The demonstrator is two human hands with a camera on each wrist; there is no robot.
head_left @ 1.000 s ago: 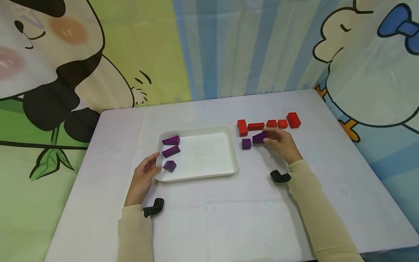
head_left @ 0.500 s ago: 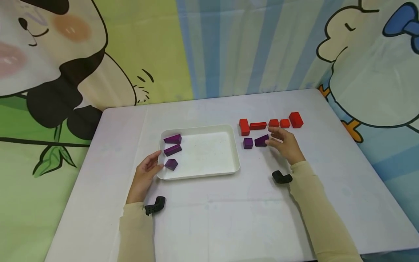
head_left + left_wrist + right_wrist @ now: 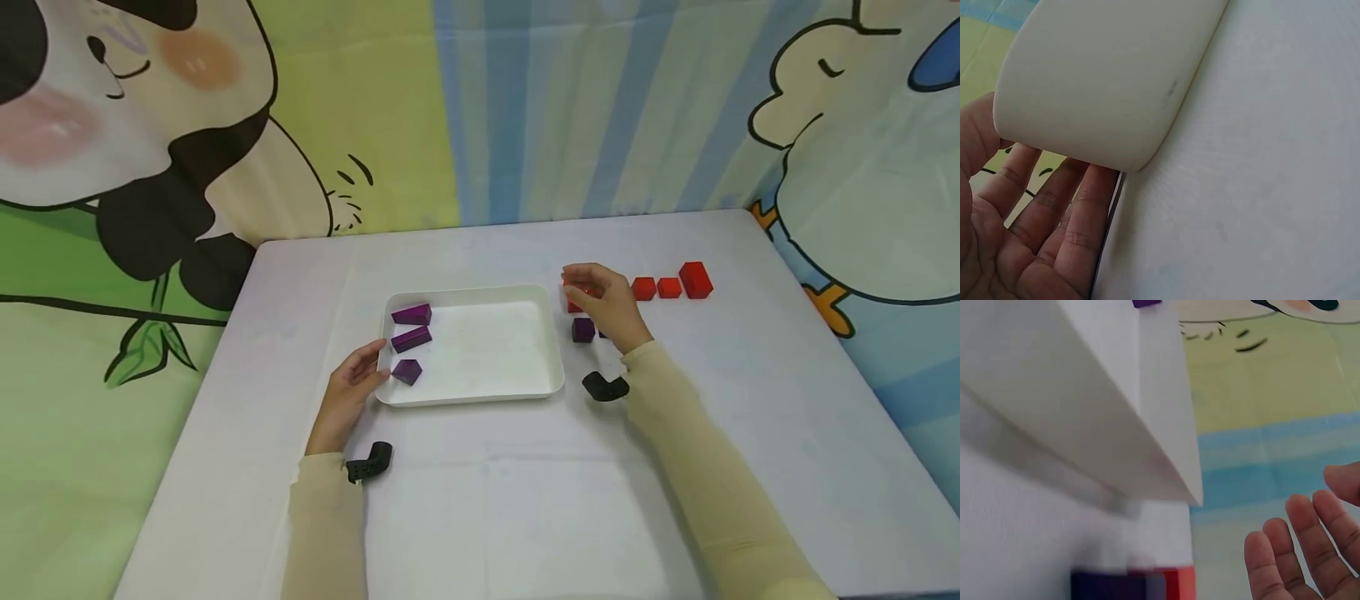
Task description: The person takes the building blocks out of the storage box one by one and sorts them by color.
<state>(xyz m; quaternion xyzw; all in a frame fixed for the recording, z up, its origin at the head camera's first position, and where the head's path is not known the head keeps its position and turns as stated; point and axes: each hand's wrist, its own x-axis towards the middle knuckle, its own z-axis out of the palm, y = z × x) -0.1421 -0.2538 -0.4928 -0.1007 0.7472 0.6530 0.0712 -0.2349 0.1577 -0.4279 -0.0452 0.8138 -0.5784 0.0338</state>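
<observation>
My left hand (image 3: 348, 396) holds the left end of a white tray (image 3: 480, 401), thumb at its rim and fingers along the outer wall (image 3: 1104, 81). Three purple blocks lie in the tray's left part: a wedge-like one (image 3: 412, 314), a long one (image 3: 411, 338) and a five-sided one (image 3: 407, 372). My right hand (image 3: 609, 307) hovers right of the tray, over the left end of a red row, partly covering a red block (image 3: 575, 307). Nothing shows between its spread fingers in the right wrist view. Below it sits a purple cube (image 3: 582, 330); another purple block is mostly hidden.
Two small red blocks (image 3: 643, 289) and a larger red block (image 3: 696, 280) continue the row to the right. A white table (image 3: 480, 517) lies under everything, with a printed cloth (image 3: 525, 108) behind its far edge.
My right hand has let go of the tapered purple block beside the cube and moved left and up over the red blocks. My left hand stays at the tray. The head view has shifted slightly.
</observation>
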